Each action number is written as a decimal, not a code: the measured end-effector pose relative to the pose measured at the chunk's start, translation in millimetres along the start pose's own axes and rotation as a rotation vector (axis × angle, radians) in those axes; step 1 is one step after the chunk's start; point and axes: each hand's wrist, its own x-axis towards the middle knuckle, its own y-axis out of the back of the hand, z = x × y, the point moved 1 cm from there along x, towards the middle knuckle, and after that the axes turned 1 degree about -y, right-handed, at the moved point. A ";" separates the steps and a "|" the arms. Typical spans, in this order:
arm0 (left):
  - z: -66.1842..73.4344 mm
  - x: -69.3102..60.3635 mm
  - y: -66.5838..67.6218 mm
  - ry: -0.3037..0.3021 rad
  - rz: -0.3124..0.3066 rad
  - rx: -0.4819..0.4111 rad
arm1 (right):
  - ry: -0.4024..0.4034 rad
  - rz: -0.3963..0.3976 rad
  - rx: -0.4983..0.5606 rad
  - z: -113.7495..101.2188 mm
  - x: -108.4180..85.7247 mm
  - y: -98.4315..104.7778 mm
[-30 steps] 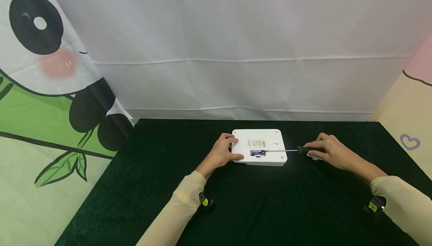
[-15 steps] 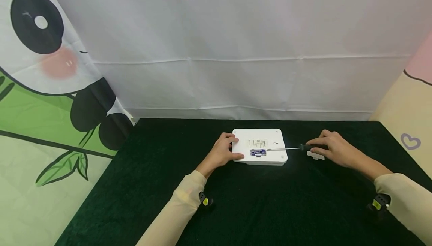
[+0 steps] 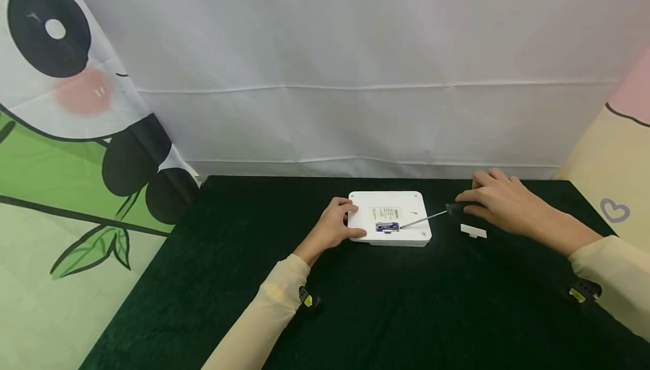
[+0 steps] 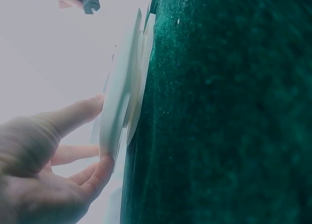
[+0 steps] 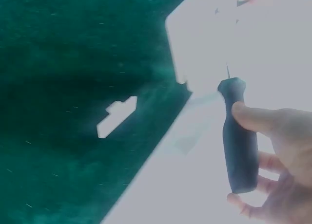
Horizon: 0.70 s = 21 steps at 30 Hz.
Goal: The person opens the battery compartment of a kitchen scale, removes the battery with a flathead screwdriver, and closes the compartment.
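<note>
A white flat device [image 3: 365,219] with rounded corners lies on the table, its underside up, showing a label and corner screws. My left hand [image 3: 330,228] grips its left edge; in the left wrist view, thumb and fingers pinch that edge. Blue batteries [image 3: 387,227] sit in the uncovered battery compartment. From the right, my right hand [image 3: 500,201] holds a screwdriver by its dark handle [image 5: 240,136]. The screwdriver's thin shaft [image 3: 424,219] slopes down to the right end of the batteries. Whether the tip touches a battery is too small to tell.
A small white battery cover [image 3: 474,230] with a tab lies right of the device, below my right hand. Dark green cloth [image 3: 396,302] covers the table. A white curtain [image 3: 355,76] hangs behind its back edge, with printed cartoon cloth at the left.
My right hand has risen and moved slightly away, tilting the screwdriver from nearly flat to sloping, handle up. The battery cover now shows fully. My left hand and the device stay put.
</note>
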 end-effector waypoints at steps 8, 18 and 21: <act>-0.5 -0.1 0.1 -0.023 -0.002 0.010 | 0.061 -0.011 -0.132 -15.4 18.0 20.5; 0.3 0.8 -0.9 -0.017 -0.001 0.021 | 0.125 0.014 -0.235 -27.9 27.7 26.9; 0.1 0.7 -1.0 -0.014 0.002 0.025 | 0.122 -0.003 -0.255 -32.1 30.2 29.0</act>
